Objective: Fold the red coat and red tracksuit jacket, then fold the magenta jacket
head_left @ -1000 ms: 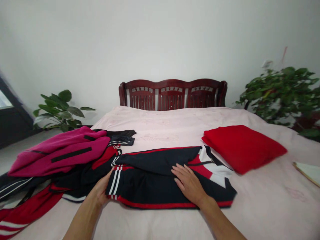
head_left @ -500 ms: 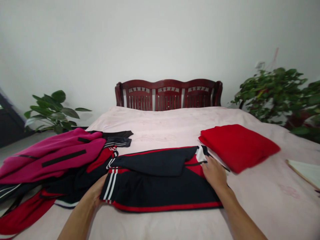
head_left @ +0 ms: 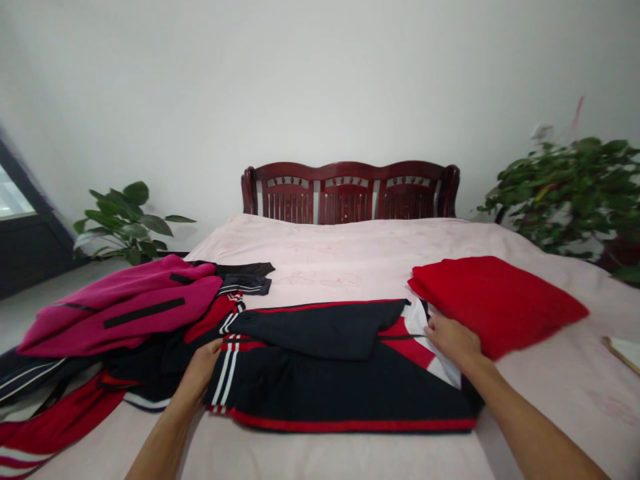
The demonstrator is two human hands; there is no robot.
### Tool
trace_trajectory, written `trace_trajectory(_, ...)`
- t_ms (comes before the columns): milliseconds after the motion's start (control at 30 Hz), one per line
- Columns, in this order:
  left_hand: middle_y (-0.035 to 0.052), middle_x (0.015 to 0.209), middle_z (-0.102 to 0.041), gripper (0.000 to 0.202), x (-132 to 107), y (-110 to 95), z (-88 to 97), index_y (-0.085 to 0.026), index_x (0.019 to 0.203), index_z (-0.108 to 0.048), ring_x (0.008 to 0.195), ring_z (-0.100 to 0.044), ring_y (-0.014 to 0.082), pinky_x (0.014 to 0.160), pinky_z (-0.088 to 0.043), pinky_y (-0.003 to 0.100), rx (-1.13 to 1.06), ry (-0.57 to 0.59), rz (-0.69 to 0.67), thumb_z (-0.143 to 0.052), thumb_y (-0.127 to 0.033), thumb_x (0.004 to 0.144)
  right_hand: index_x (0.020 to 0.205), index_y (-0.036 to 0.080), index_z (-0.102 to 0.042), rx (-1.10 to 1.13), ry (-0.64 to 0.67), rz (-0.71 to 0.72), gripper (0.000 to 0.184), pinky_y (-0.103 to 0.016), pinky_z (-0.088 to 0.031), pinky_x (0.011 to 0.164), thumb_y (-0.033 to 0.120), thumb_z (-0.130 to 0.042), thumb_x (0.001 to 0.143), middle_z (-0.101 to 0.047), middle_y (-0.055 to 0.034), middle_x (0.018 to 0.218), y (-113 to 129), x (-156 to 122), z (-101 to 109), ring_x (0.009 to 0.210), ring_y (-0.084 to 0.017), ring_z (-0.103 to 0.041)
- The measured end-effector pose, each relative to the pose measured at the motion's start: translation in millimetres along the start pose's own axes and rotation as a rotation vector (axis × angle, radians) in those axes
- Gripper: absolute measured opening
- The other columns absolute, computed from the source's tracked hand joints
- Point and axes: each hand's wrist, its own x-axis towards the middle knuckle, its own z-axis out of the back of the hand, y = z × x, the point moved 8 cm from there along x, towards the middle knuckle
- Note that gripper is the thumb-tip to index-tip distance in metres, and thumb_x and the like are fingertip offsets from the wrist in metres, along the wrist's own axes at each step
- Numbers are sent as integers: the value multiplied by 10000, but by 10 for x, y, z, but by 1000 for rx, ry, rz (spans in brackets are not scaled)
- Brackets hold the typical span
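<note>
A black jacket (head_left: 320, 373) with red trim and white stripes lies partly folded on the pink bed (head_left: 360, 253) in front of me. My left hand (head_left: 200, 370) rests at its left edge by the striped cuff, fingers curled under the cloth. At the jacket's right end, by the white and red collar part, lies my right hand (head_left: 453, 339), fingers closed on the fabric there.
A folded red garment (head_left: 495, 303) lies right of the jacket. A magenta jacket (head_left: 125, 310) tops a heap of dark and red clothes on the left. A dark wooden headboard (head_left: 350, 193) stands behind. Potted plants (head_left: 565, 187) flank the bed. A light flat object (head_left: 625, 350) sits far right.
My right hand slid from the jacket's middle to its right collar end and closed on the fabric. The left hand stayed at the left edge.
</note>
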Motion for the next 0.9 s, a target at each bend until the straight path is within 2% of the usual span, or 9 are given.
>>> trace_trajectory(133,55,790,-757,306,13,121,181,-203,853,-733,854,-706,273,683,-500,289,434,-25,-3,-502,-402,820,1136,203,-612,-36,-57,-37,418,-413,-488,776,396,-289,953,-716,-164,1050,-100,-9,12,974,-315,-686)
trace_trajectory(267,109,875,-758,363,22,195,248,-219,919,-727,915,-696,325,700,-472,335,578,-24,61,-439,-432,862,1162,192,-592,-31,-44,-74,421,-409,-492,763,385,-277,961,-725,-161,1020,-125,-47,-77,946,-310,-697)
trace_trajectory(433,141,985,-745,373,-14,172,226,-236,947,-706,978,-682,343,739,-474,373,680,19,91,-393,-428,881,1167,214,-599,-3,-45,-88,395,-409,-492,745,383,-305,964,-722,-153,1052,-153,-107,-31,942,-311,-691)
trace_trajectory(533,146,986,-738,395,-64,60,308,-250,979,-689,935,-690,360,733,-482,414,778,25,124,-339,-416,902,1146,205,-617,-22,-107,-76,392,-410,-492,760,339,-294,970,-717,-150,1055,-113,-174,113,952,-305,-677)
trace_trajectory(633,146,1147,-697,432,-120,-338,395,-248,1148,-637,974,-680,354,783,-489,445,835,-142,12,-297,-392,924,1182,174,-613,-73,-316,87,395,-406,-478,853,290,-304,967,-685,-147,1143,189,-298,315,1041,-293,-634)
trace_trajectory(700,132,1236,-661,451,-169,-666,258,-227,1220,-603,1058,-656,314,877,-482,429,788,-211,-161,-286,-394,945,1253,149,-587,-80,-393,253,422,-403,-431,971,281,-303,971,-638,-146,1255,497,-391,324,1156,-277,-577)
trace_trajectory(767,110,1273,-651,450,-222,-896,-103,-210,1241,-605,1166,-609,266,990,-444,389,751,-127,-359,-308,-395,958,1339,135,-536,-80,-394,400,459,-408,-334,1091,307,-310,978,-552,-139,1392,769,-445,217,1302,-265,-471)
trace_trajectory(833,104,1352,-611,430,-298,-965,-550,-208,1276,-609,1291,-522,258,1083,-374,392,801,17,-538,-377,-369,952,1412,133,-472,-91,-335,443,505,-440,-238,1152,351,-336,977,-457,-133,1488,877,-414,33,1406,-271,-344)
trace_trajectory(900,127,1419,-556,440,-338,-860,-837,-215,1320,-597,1358,-449,312,1111,-328,469,914,49,-588,-448,-373,937,1445,135,-433,-98,-215,332,542,-506,-231,1143,388,-340,975,-409,-139,1523,749,-292,-193,1431,-297,-296)
